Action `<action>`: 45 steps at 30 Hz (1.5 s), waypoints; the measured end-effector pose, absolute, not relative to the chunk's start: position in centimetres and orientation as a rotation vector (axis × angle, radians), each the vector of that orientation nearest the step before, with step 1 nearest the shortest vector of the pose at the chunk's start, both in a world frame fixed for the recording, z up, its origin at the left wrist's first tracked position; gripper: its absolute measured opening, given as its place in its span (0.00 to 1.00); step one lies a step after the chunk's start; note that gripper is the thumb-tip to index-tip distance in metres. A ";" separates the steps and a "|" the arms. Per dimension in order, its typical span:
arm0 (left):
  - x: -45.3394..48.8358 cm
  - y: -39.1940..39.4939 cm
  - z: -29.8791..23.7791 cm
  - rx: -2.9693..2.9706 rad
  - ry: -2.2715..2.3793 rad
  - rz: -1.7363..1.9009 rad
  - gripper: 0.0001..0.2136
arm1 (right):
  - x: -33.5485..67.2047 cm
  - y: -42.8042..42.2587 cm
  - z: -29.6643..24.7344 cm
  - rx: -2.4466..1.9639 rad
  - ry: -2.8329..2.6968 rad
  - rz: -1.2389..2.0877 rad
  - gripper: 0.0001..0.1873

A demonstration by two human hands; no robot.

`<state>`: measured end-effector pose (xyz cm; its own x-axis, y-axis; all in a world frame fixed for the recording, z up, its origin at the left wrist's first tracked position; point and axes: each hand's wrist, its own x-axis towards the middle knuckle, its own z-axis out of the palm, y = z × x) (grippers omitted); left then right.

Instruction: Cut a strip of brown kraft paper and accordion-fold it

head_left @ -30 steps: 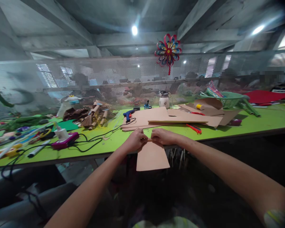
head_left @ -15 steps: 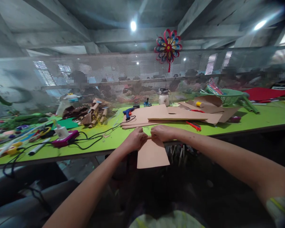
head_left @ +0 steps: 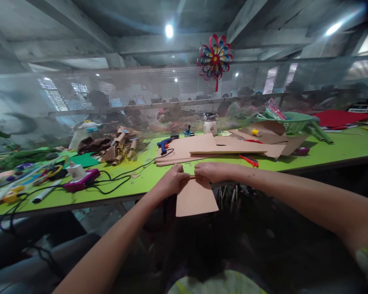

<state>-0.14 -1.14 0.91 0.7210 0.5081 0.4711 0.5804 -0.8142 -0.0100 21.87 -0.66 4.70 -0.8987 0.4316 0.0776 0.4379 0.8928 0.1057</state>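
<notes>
A sheet of brown kraft paper (head_left: 197, 199) hangs down over the table's front edge, its top edge rolled or folded into a narrow strip. My left hand (head_left: 175, 179) pinches that strip at its left end. At the other end my right hand (head_left: 209, 171) grips it, fingers closed, knuckles up. A short length of the strip shows between the two hands. Just beyond them lies a stack of brown paper sheets (head_left: 191, 147), with a blue glue gun (head_left: 163, 145) at its left edge. To the right rests a red utility knife (head_left: 249, 160).
The green table (head_left: 150, 179) carries a purple power strip (head_left: 82, 180) with black cables at left and a bundle of paper rolls (head_left: 122, 147). Behind stand a white jar (head_left: 210, 123) and a green basket (head_left: 296, 122). A perforated screen (head_left: 159, 94) rises at the back.
The view has shifted slightly, so everything sits a little further left. Both hands keep their hold on the paper, with hardly any visible movement.
</notes>
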 end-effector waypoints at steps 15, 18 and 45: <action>-0.3 -2.7 2.4 -2.703 -0.830 -0.359 0.14 | 22.7 -1.0 2.9 -0.554 -2.955 -0.485 0.07; -0.8 -3.0 2.7 -2.801 -0.910 -0.430 0.13 | 22.6 -1.4 2.5 -0.586 -2.942 -0.550 0.07; 0.9 0.2 5.4 -3.088 -1.505 0.103 0.19 | 22.4 -4.8 0.0 -0.902 -2.632 -0.515 0.17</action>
<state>0.90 0.15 5.41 0.6229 0.7613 -0.1802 0.7788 -0.5814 0.2356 22.40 -4.80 0.02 -0.7536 0.5227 0.3986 0.6345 0.7370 0.2330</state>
